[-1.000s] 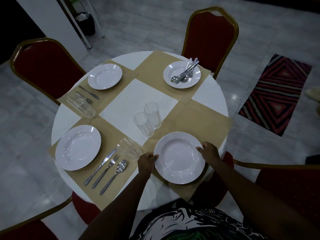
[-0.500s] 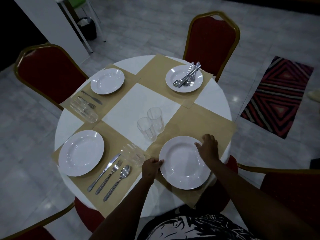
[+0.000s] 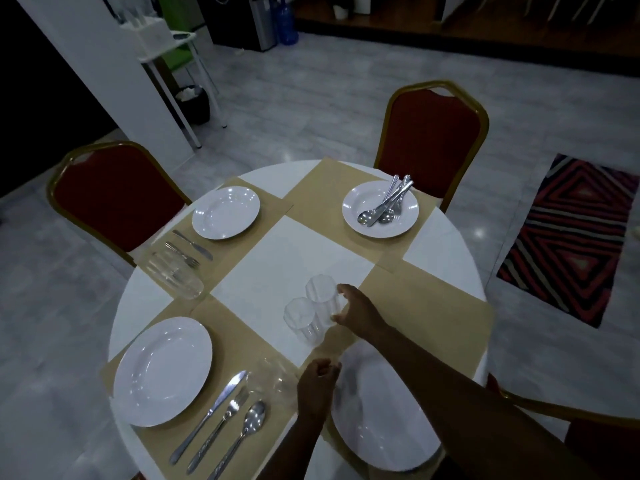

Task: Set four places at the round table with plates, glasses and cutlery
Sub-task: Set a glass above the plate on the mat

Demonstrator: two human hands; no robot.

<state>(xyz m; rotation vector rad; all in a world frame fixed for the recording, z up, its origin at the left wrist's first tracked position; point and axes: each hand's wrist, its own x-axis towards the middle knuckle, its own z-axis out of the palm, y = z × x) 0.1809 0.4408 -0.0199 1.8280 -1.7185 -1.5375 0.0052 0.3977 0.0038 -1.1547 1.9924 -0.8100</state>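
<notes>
At the worktop's centre: two clear glasses stand touching, the farther glass point(image 3: 321, 295) and the nearer glass point(image 3: 302, 319), on the bare white square between the mats.
Worktop point(image 3: 446, 261): round, white, with four tan placemats.
Right hand point(image 3: 358, 311): at the farther glass from its 3 o'clock side; the fingers point(image 3: 341, 289) are spread in a curve around the glass wall, thumb low, forefinger near the rim (whether they press the glass or only touch it, I cannot tell).
Left hand point(image 3: 317, 384): at 6 o'clock, above the left edge of the near plate point(image 3: 384, 434); fingers curled loosely together, holding nothing visible.
Near plate: white, on the 5 o'clock mat, partly hidden under both forearms, with no cutlery beside it.
7 o'clock place: large white plate point(image 3: 162, 370), then knife point(image 3: 209, 415), fork point(image 3: 219, 432) and spoon point(image 3: 239, 438) side by side to its right; a glass point(image 3: 272, 377) stands just beyond their tips (blurred).
10 o'clock place: small plate point(image 3: 225, 212), a knife and fork point(image 3: 187, 251) beside it, and a tumbler point(image 3: 175, 277).
1 o'clock place: deep plate point(image 3: 374, 220) carrying a loose cutlery bundle point(image 3: 386, 204) of spoons, knife and fork.
Chairs: red, gold-framed, one point(image 3: 429, 140) at 1 o'clock, one point(image 3: 114, 199) at 10 o'clock.
Floor: a striped rug point(image 3: 581, 237) at 3 o'clock.
</notes>
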